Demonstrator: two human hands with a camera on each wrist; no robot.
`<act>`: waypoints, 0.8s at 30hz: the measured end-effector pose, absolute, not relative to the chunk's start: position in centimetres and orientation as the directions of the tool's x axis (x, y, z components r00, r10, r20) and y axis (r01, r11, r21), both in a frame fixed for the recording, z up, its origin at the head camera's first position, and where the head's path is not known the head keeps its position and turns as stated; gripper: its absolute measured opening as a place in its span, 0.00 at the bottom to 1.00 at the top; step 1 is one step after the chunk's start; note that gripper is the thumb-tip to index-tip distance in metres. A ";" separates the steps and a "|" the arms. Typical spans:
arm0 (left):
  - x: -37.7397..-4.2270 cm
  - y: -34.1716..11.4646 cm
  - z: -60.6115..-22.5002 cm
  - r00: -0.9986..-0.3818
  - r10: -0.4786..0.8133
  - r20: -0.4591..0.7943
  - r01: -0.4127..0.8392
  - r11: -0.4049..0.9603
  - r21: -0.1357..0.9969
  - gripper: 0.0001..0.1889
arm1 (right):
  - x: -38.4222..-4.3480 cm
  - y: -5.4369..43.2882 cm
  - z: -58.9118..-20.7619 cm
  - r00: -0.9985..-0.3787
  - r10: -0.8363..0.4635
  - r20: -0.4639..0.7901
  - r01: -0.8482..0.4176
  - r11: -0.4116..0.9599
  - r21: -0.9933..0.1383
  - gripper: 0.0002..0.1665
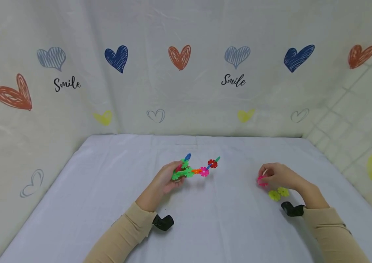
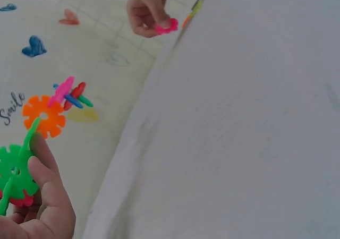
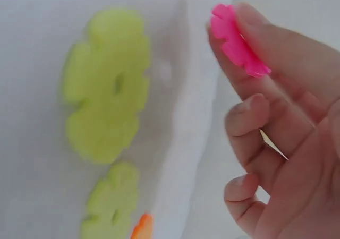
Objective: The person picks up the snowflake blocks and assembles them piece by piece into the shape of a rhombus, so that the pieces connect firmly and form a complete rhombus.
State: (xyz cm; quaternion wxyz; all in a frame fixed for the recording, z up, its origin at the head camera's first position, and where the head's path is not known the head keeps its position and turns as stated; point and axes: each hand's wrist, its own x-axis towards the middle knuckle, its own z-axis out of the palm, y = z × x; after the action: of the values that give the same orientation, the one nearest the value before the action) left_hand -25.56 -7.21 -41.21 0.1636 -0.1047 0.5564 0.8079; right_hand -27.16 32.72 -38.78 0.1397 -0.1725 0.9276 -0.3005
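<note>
two bare hands are working well apart over a white tablecloth [image 1: 225,226]. just below the middle of the head view, the left hand [image 1: 164,179] is gripping the left part of a chain of notched discs [image 1: 188,172], mostly green there, with orange, pink, blue and red reaching out to the right. toward the lower right, the right hand [image 1: 280,175] is pinching a single pink disc [image 1: 262,182] between thumb and forefinger. two yellow discs [image 1: 274,195] are resting just below it; an orange piece [image 3: 142,228] is showing at the bottom of the right wrist view. the discs are looking light, thin and stiff, probably smooth plastic, so a rim pinch is likely suiting them. the chain's slotted joints are probably being its weak points, its green cluster offering the surest hold.
</note>
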 end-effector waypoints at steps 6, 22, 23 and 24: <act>-25.6 -7.3 -41.3 -0.930 0.161 -0.331 -0.366 -0.333 0.869 0.19 | -27.6 31.7 -37.5 -0.937 -0.348 -0.029 -0.243 0.708 -0.663 0.10; -25.6 -7.1 -41.6 -0.939 0.167 -0.301 -0.341 -0.338 0.877 0.17 | -27.9 28.0 -36.0 -0.969 -0.238 0.059 -0.183 0.543 -0.820 0.22; -25.6 -7.2 -41.6 -0.939 0.166 -0.302 -0.342 -0.336 0.878 0.17 | -28.0 27.7 -36.0 -0.970 -0.230 0.074 -0.188 0.527 -0.829 0.22; -25.5 -7.2 -41.6 -0.939 0.165 -0.302 -0.342 -0.332 0.879 0.18 | -28.1 27.3 -36.0 -0.971 -0.221 0.090 -0.194 0.512 -0.836 0.22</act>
State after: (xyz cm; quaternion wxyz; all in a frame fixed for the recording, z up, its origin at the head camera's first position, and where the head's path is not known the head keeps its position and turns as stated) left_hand -25.54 -7.16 -41.61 0.1560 -0.0792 0.5566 0.8121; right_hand -28.06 27.31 -35.98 0.0142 -0.1194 0.8695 -0.4791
